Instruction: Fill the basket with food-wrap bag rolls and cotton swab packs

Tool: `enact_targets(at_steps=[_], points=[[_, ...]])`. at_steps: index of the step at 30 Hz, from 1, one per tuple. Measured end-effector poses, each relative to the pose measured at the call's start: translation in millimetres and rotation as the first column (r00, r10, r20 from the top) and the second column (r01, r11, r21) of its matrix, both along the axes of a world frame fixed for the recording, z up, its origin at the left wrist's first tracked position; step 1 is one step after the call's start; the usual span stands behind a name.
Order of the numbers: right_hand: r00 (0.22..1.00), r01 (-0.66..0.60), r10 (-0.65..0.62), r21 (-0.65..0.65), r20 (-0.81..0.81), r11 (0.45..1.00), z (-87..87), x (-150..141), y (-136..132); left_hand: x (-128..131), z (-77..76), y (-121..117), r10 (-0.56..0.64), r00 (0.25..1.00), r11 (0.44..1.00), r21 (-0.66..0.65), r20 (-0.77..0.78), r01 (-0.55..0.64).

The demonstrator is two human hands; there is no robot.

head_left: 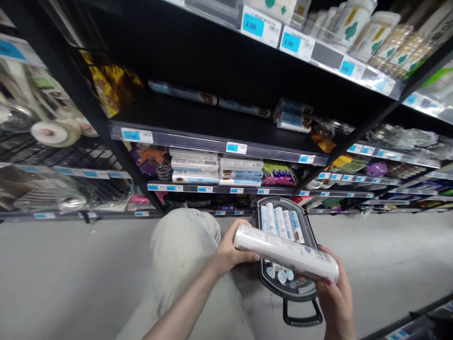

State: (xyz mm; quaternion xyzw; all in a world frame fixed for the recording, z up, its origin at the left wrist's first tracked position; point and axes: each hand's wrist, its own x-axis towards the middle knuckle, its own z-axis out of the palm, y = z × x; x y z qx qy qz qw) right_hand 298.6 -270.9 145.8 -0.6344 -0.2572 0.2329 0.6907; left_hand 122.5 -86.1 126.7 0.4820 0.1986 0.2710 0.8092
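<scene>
A long white packaged roll point(286, 250) is held level between both hands above a dark shopping basket point(307, 297). My left hand point(230, 248) is closed around the roll's left end, thumb in front and fingers behind. My right hand point(336, 293) grips the right end, with the thumb on the near side. Several white and light-blue rolls point(281, 222) lie side by side in the basket, partly hidden by the roll above them. The basket stands on the floor, its handle point(302, 322) folded out toward me.
My bent knee point(187, 236) is left of the basket. Ahead, a shelf holds stacked rolls point(196, 177) beside a bright green and pink box point(279, 174). Higher up lie blue-wrapped rolls point(184, 92). Kitchen utensils point(53, 132) hang at left. A dark shelf edge point(417, 326) is at lower right.
</scene>
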Motion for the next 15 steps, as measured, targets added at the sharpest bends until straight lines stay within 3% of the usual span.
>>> enact_targets(at_steps=[10, 15], points=[[0.999, 0.047, -0.047, -0.091, 0.002, 0.995, -8.0, 8.0, -2.1, -0.7, 0.1, -5.3, 0.007, 1.000, 0.999, 0.035, 0.010, -0.008], [0.999, -0.047, 0.046, -0.072, -0.020, 0.996, -9.2, 7.9, -2.9, 1.8, -1.3, -2.3, 0.017, 1.000, 1.000, 0.010, -0.007, -0.017]])
